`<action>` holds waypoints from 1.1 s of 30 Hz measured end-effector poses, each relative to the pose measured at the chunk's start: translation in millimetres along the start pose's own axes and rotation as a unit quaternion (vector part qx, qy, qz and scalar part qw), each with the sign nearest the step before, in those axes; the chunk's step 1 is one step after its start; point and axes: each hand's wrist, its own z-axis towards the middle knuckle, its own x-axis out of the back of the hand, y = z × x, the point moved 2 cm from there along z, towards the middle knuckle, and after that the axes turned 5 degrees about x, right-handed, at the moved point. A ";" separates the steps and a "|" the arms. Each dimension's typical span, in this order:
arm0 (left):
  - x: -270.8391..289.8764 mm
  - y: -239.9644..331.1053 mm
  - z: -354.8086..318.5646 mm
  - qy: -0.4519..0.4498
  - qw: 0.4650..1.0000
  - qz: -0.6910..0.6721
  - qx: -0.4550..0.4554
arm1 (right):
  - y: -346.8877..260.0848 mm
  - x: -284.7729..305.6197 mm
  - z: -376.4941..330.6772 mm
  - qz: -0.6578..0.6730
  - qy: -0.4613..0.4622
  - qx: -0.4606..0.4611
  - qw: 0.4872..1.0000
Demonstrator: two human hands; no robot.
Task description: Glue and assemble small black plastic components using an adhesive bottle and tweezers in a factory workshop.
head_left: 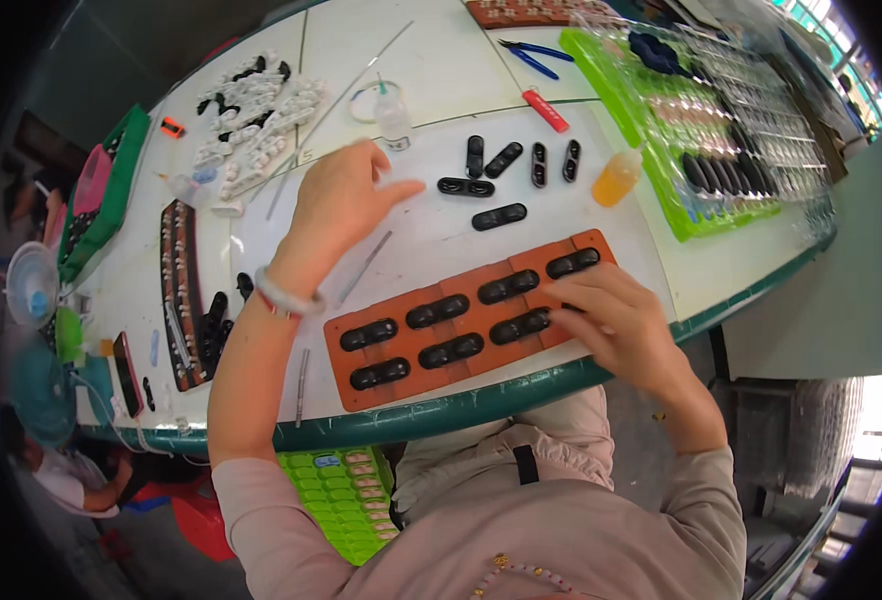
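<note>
My left hand [346,195] is raised over the white table beside a small clear bottle with a green needle tip [392,115]. Its thumb stretches out to the right, apart from the other fingers, and it holds nothing I can see. At the right end of an orange-brown tray [411,403] rests my right hand [616,325], fingers spread close to a black double-lobed piece [519,326]. Two rows of such glossy pieces lie in the tray; my hand hides its lower right corner. Beyond the tray are several loose black pieces [499,216], some showing a hollow side.
An orange-liquid bottle [616,180] stands near a green tray with clear plastic packaging [651,200]. Blue-handled cutters [536,58] and a red stick-like item [545,110] lie farther back. White parts [256,125] are heaped at left, near a dark strip of small parts [176,300].
</note>
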 end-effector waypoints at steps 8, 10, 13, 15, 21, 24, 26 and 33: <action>-13.8 -32.8 93.0 0.137 0.986 -0.064 -0.077 | 6.3 25.4 -43.9 0.168 0.065 -0.163 0.970; -8.7 -36.4 88.3 0.092 0.993 -0.043 -0.058 | 11.2 23.7 -48.7 0.240 0.084 -0.196 0.947; 9.8 -13.1 50.4 0.055 0.963 -0.244 -0.104 | 9.1 19.6 -42.8 0.324 0.166 -0.244 0.899; 15.1 22.7 9.3 -0.029 0.906 -0.405 -0.119 | -2.8 -0.2 -13.3 0.414 0.253 -0.232 0.843; -19.6 46.8 -59.7 -0.076 0.825 -0.496 -0.261 | -20.8 -42.1 19.7 0.779 0.135 -0.235 0.566; -18.0 35.4 -74.0 -0.131 0.827 -0.474 -0.272 | -31.5 -48.6 21.7 0.786 0.107 -0.254 0.553; -12.9 20.7 -78.1 -0.083 0.831 -0.481 -0.268 | -33.7 -57.8 24.9 0.674 0.255 -0.353 0.597; 26.2 -96.3 -101.6 0.049 0.976 -0.147 -0.152 | 2.8 -34.4 4.8 0.665 0.342 -0.269 0.607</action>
